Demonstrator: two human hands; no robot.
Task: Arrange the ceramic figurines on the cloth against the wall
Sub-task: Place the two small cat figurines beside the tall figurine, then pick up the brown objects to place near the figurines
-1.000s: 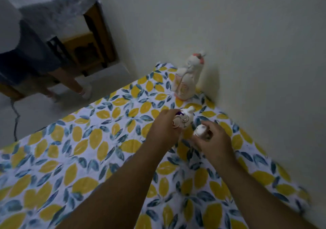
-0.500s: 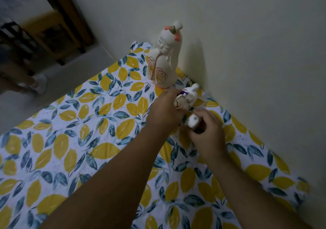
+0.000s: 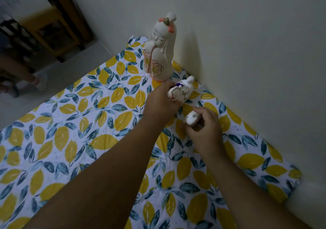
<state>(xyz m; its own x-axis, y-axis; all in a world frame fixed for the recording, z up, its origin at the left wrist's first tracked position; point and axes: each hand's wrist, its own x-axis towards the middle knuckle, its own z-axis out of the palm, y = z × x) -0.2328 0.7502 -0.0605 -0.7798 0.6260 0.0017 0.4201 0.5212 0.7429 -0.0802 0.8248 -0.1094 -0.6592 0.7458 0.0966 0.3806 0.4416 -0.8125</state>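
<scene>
A tall white doll figurine (image 3: 159,50) with pink flowers painted on it stands upright on the lemon-print cloth (image 3: 74,133), close to the wall. Just in front of it, my left hand (image 3: 161,103) is shut on a medium white figurine (image 3: 182,90) with a purple mark, held close to the wall just above the cloth. To its right, my right hand (image 3: 204,126) is shut on a small white figurine (image 3: 192,118), held low over the cloth. Fingers hide the lower part of both held figurines.
The pale wall (image 3: 247,43) runs along the cloth's right side. Wooden furniture (image 3: 58,22) stands at the upper left beyond the cloth. Another person's leg and socked foot (image 3: 39,82) are on the floor at the left.
My view has shifted nearer to the wall and the tall doll. Both hands have carried their figurines closer to the wall, with the medium one now beside the doll's base.
</scene>
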